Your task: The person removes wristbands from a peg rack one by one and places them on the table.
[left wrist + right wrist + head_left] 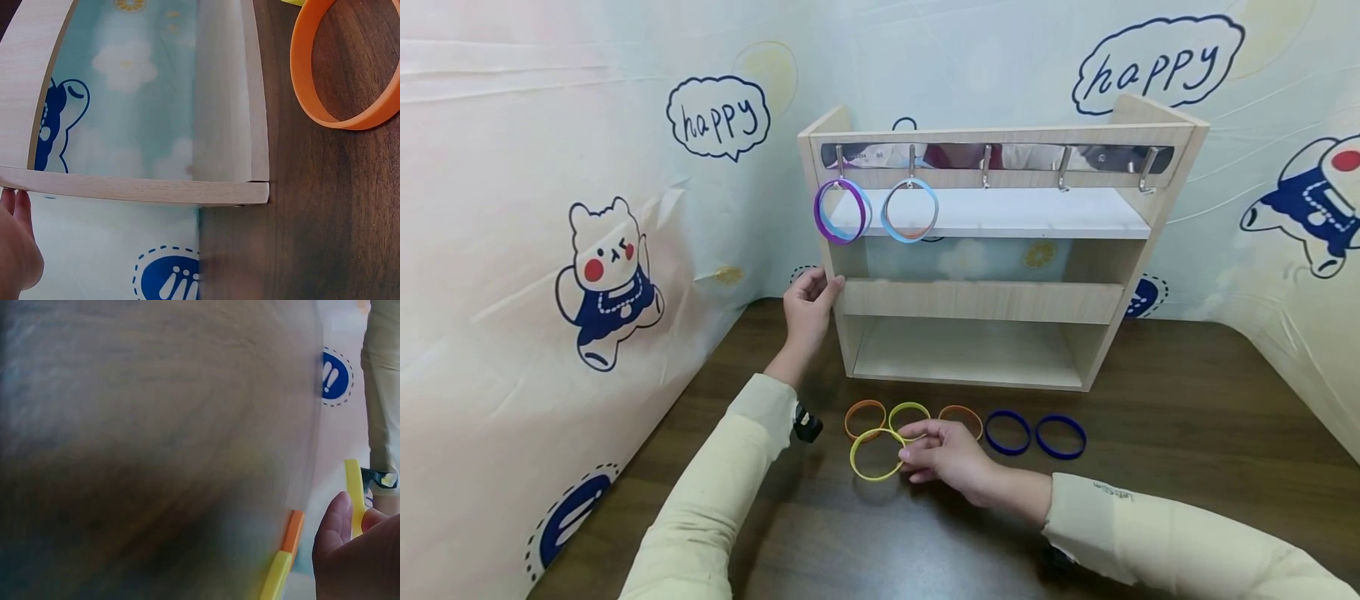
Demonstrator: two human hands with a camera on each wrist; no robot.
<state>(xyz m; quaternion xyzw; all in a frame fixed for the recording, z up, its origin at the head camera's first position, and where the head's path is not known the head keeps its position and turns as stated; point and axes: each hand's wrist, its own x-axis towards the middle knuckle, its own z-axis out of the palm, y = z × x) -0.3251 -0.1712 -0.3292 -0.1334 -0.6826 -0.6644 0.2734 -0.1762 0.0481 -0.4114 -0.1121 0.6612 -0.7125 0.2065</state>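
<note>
A wooden rack with a row of metal hooks stands on the dark table. A purple and blue ring pair hangs on the first hook, a light blue ring on the second. My left hand holds the rack's left side panel, thumb on its front edge. My right hand pinches a yellow ring just off the table; the right wrist view shows that yellow ring between thumb and fingers. An orange ring and a yellow-green ring lie beside it.
Another orange ring and two dark blue rings lie in a row before the rack. Three hooks on the right are bare. Printed cloth walls close in the table on the left, back and right.
</note>
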